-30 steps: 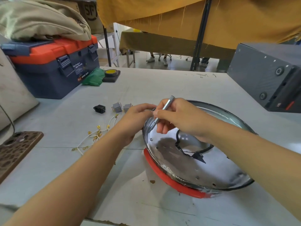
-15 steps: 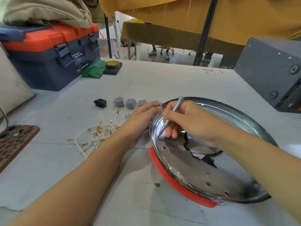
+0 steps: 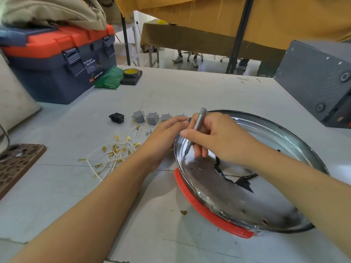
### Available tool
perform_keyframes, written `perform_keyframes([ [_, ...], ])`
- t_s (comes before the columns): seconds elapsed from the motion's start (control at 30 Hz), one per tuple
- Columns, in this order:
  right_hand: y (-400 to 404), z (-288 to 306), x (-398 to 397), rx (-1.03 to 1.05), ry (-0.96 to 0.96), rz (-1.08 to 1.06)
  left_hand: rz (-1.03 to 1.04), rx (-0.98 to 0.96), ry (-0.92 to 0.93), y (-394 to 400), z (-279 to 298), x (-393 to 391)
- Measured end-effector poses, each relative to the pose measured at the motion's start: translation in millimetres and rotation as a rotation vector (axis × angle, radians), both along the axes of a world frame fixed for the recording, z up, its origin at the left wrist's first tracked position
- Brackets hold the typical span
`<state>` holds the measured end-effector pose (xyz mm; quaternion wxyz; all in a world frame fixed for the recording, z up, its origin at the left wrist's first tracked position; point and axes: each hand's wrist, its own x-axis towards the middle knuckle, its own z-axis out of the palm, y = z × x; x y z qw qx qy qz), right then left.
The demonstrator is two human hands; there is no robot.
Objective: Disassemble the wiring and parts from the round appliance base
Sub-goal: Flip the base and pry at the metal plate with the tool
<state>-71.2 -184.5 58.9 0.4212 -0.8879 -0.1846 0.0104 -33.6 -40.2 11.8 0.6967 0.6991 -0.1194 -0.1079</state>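
Mustard-draped tables [image 3: 190,37] on pale floor [image 3: 205,64]

Glossy mirror-like metal base [image 3: 237,188] with red rubbery rim [image 3: 207,211], matt grey metal screwdriver [image 3: 196,128]

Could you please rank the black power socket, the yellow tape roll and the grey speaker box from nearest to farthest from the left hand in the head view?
From the left hand:
1. Black power socket, just to its left on the table.
2. Yellow tape roll, farther back, beside the toolbox.
3. Grey speaker box, far to the right, beyond the round base.
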Motion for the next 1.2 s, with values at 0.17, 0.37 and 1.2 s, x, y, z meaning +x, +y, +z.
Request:
perform_keyframes([
  [0.17,8,5,-1,-0.087,-0.066,0.024,-0.034,-0.008,-0.058,0,-1,-1],
  [0.37,19,8,4,-0.21,-0.042,0.086,-0.033,-0.024,-0.088,0,-2,-3],
  [1.2,10,21,11,-0.249,0.04,0.165,-0.076,0.011,-0.127,2,-1,-1],
])
